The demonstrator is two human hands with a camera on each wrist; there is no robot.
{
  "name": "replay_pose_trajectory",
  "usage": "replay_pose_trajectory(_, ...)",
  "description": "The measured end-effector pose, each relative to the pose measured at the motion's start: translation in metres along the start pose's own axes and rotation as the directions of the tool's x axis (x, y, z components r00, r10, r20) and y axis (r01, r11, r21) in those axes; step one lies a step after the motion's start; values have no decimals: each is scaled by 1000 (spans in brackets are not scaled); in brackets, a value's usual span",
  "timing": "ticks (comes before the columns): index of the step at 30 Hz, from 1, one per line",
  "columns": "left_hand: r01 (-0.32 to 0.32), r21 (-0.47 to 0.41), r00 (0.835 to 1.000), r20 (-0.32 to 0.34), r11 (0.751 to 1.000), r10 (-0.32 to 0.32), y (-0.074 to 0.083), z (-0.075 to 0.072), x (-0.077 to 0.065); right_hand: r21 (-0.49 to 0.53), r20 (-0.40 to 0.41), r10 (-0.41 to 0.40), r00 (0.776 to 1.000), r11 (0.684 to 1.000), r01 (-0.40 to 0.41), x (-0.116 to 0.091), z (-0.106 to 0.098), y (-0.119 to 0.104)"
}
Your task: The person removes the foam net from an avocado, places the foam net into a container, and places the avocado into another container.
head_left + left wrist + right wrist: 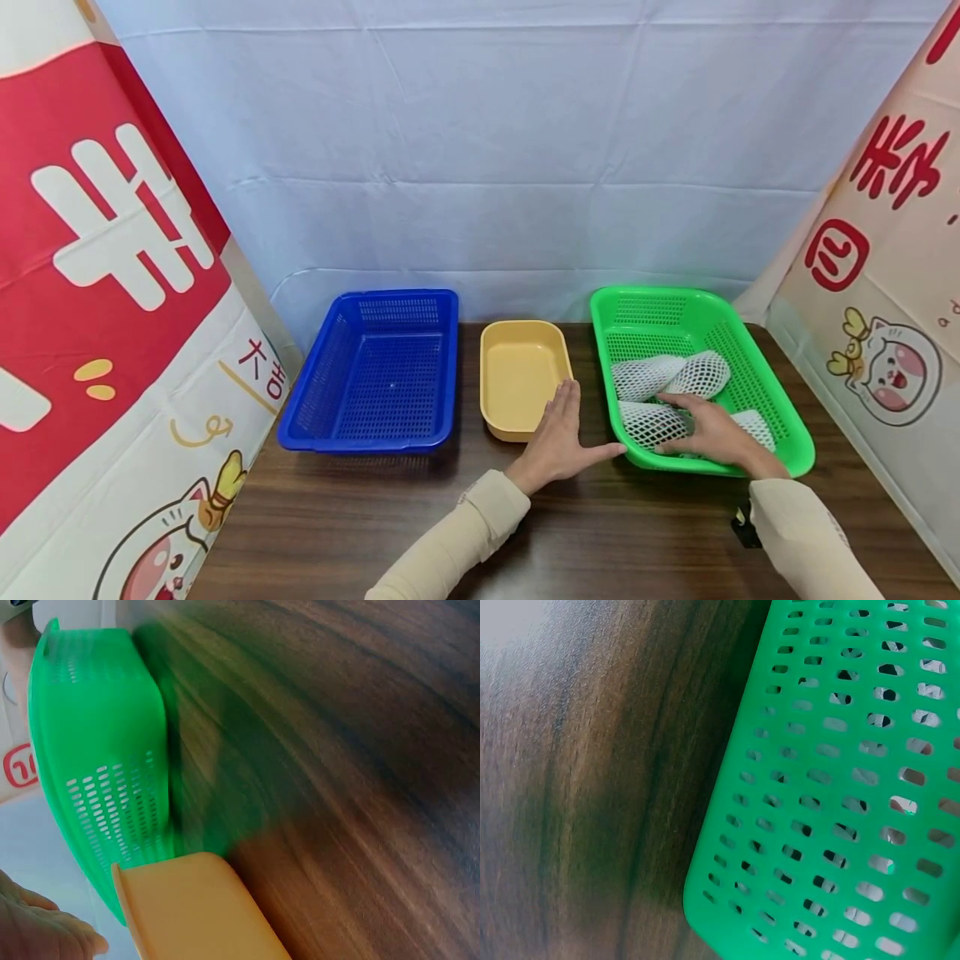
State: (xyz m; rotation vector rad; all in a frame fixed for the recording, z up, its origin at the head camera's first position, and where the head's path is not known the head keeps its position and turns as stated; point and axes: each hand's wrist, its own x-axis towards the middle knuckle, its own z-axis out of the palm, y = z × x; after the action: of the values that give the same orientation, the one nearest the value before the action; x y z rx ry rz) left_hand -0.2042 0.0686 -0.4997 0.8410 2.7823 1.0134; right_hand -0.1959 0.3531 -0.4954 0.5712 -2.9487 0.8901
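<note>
Blue basket (pixel 393 392) is far left, then a skinny strip of table (pixel 468 392) before the yellow tray (pixel 517 375). Left hand (pixel 558 437) is at the tray's right rim, fingers straight and together, thumb out toward the green basket (pixel 652 312) just beside it. Front left in there, close to the rim, a white net (pixel 648 423) lies with its long axis roughly sideways. Right hand (pixel 712 429) has thumb and fingers spread around its right end; can't tell if it's pinching.
</note>
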Motion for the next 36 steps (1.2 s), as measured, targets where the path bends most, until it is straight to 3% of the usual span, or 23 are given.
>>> replay_pose_trajectory(12,-55,36,998,24,998,54,7,13,4,-17,46,13,999,1000,-12,2,-3,-1)
replay_pose_trajectory(22,-47,92,998,34,995,44,14,24,10,-52,67,10,998,999,-6,5,-1,2)
replay_pose_trajectory(36,-34,78,999,39,996,31,19,37,15,-65,105,-2,994,998,9,8,2,10)
